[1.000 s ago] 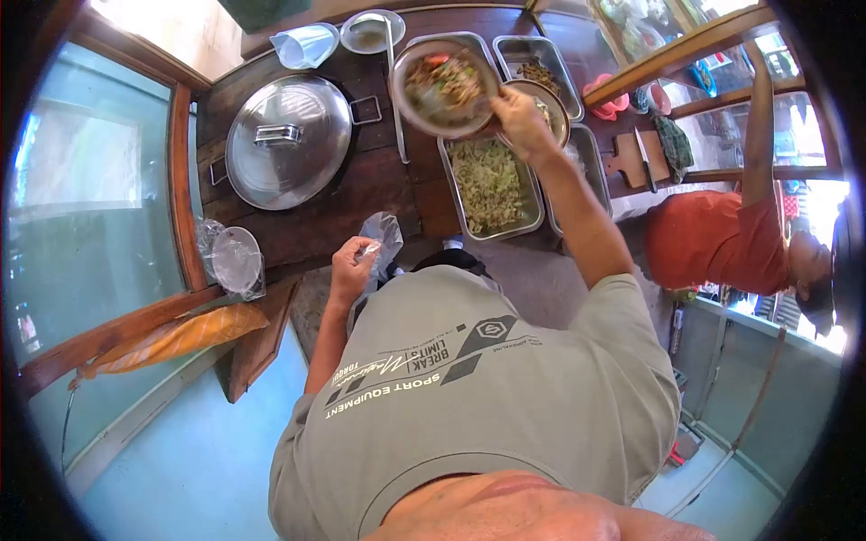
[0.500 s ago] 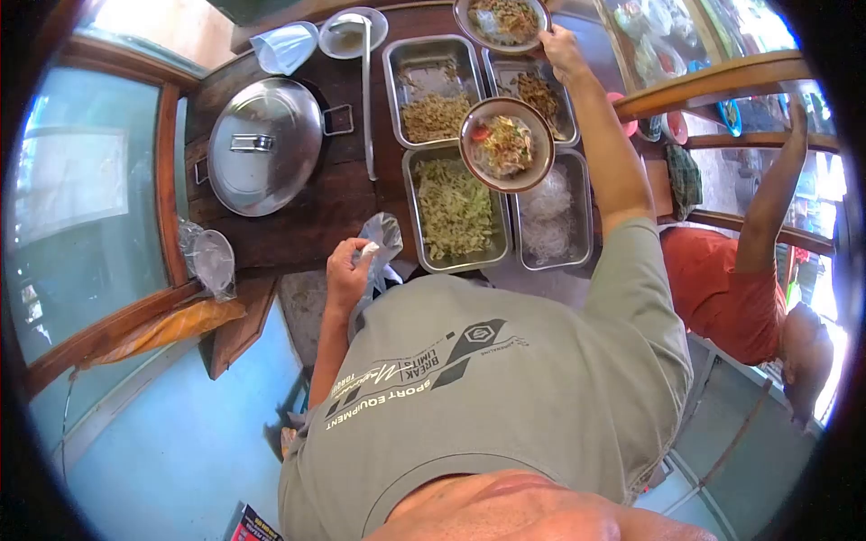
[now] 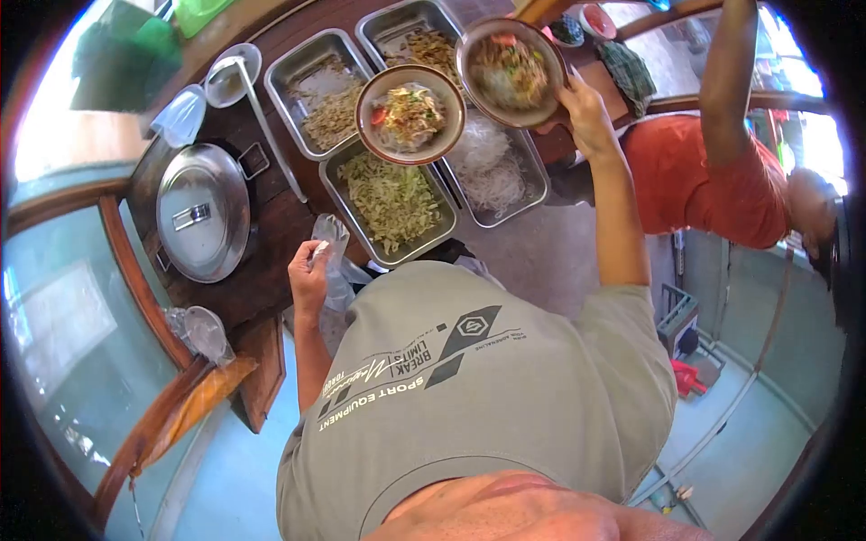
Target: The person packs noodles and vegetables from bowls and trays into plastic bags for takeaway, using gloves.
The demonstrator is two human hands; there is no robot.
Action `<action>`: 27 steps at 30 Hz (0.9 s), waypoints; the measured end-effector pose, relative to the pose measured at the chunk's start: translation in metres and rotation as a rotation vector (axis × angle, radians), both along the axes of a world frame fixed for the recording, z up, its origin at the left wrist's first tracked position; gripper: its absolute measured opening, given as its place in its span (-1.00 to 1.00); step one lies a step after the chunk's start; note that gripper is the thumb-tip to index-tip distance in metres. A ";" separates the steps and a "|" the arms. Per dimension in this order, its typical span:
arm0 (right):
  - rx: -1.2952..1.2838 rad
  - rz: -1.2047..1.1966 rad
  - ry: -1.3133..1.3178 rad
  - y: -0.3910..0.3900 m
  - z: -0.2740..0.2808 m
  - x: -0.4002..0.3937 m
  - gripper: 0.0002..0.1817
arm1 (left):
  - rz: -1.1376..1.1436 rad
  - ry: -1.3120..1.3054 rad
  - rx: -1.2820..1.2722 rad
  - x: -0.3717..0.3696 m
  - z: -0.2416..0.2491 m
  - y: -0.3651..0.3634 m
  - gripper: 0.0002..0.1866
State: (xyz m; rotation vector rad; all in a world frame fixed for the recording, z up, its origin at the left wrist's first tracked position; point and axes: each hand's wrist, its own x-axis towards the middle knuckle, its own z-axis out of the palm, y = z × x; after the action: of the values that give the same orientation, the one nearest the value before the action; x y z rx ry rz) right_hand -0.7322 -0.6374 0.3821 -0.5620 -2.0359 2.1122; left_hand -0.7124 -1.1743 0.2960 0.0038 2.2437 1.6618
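Note:
My right hand [image 3: 588,115] grips the rim of a brown-edged bowl [image 3: 512,74] of noodles with toppings, tilted above the trays. A similar bowl [image 3: 410,114] rests over the inner edges of the metal trays, with noodles, red pieces and brown topping. Below it are a tray of chopped greens [image 3: 392,203] and a tray of white noodles [image 3: 487,171]. My left hand [image 3: 309,273] is closed on a small white thing that I cannot make out, beside a clear plastic bag [image 3: 336,270].
A lidded steel pot [image 3: 203,214] stands at left on the dark wooden table [image 3: 280,261], near a long ladle [image 3: 271,131] and a plate [image 3: 232,75]. Two more food trays lie behind. A person in a red shirt [image 3: 704,176] is at right, one arm raised near the wooden frame.
The view has turned to the right, so trays and pot sit further left. My right hand has brought its bowl nearer, over the noodle tray's far end. My left hand stays closed.

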 end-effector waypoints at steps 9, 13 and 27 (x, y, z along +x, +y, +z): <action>0.029 -0.357 -0.123 0.077 -0.109 0.079 -0.76 | -0.101 0.000 -0.013 -0.004 0.011 0.020 -0.88; 0.022 -0.425 -0.165 0.088 -0.139 0.067 -0.76 | -0.113 0.046 -0.040 -0.001 0.014 0.022 -0.88; 0.007 -0.388 -0.242 0.058 -0.114 0.054 -0.67 | -0.038 0.019 0.050 0.014 0.022 0.021 -0.85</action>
State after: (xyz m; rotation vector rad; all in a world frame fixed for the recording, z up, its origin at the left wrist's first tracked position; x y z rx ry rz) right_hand -0.6783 -0.5798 0.2681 -1.1561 -1.8526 1.8791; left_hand -0.6983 -1.1529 0.3178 0.0747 2.2011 1.7048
